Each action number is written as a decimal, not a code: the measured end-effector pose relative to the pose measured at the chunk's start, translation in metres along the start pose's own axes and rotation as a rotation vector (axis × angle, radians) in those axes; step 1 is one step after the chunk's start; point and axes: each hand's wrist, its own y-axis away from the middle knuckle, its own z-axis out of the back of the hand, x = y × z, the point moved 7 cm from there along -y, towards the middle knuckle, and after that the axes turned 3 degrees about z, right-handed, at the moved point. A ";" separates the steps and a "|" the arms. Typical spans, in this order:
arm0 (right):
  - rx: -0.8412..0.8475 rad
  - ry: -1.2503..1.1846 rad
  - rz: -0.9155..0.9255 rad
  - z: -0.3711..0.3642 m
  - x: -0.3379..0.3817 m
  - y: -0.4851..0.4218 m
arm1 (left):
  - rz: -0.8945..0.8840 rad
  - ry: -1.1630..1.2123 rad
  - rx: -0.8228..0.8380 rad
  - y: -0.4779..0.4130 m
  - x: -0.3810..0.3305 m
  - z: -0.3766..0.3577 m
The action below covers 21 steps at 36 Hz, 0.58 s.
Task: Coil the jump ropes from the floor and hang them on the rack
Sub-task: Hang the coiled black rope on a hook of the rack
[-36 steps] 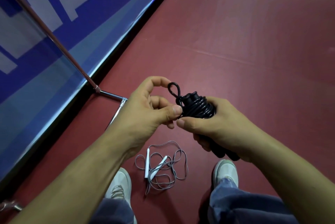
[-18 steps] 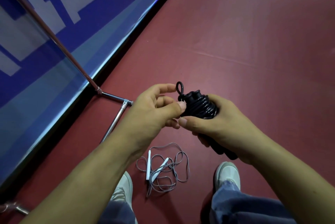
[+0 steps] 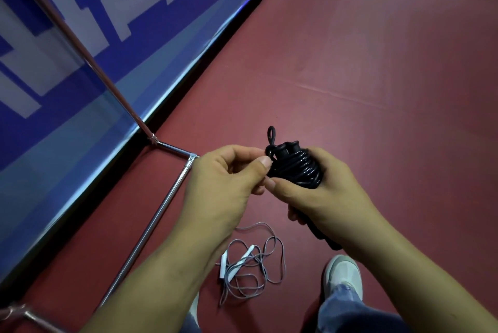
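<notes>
Head view showed the right hand (image 3: pixel 328 192) at frame centre, fingers clamped round the coiled black rope (image 3: pixel 296 168), while the left hand (image 3: pixel 223 184) pinched its free end below a small loop (image 3: pixel 270 133). The wraps probably needed a firm squeeze as that end was drawn snug. The palm hid most of the handles, the rack (image 3: pixel 161 211) was cut off at lower left, and a grey rope (image 3: pixel 250 268) lay loose on the floor (image 3: pixel 377 63) at lower centre.
</notes>
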 end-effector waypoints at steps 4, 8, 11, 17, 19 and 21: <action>-0.028 0.025 0.018 -0.009 0.004 -0.007 | -0.068 -0.054 -0.111 -0.001 -0.010 0.008; -0.020 0.060 0.032 -0.017 0.007 -0.012 | -0.172 -0.209 -0.195 0.004 -0.024 0.015; 0.000 0.058 0.033 -0.023 0.008 -0.015 | -0.212 -0.270 -0.222 0.007 -0.027 0.021; 0.010 0.044 0.031 -0.028 0.003 -0.014 | -0.281 -0.384 -0.222 0.016 -0.031 0.025; -0.017 0.033 0.040 -0.028 0.002 -0.014 | -0.288 -0.420 -0.172 0.018 -0.030 0.026; -0.023 -0.020 0.034 -0.028 0.003 -0.015 | -0.271 -0.391 -0.115 0.018 -0.030 0.027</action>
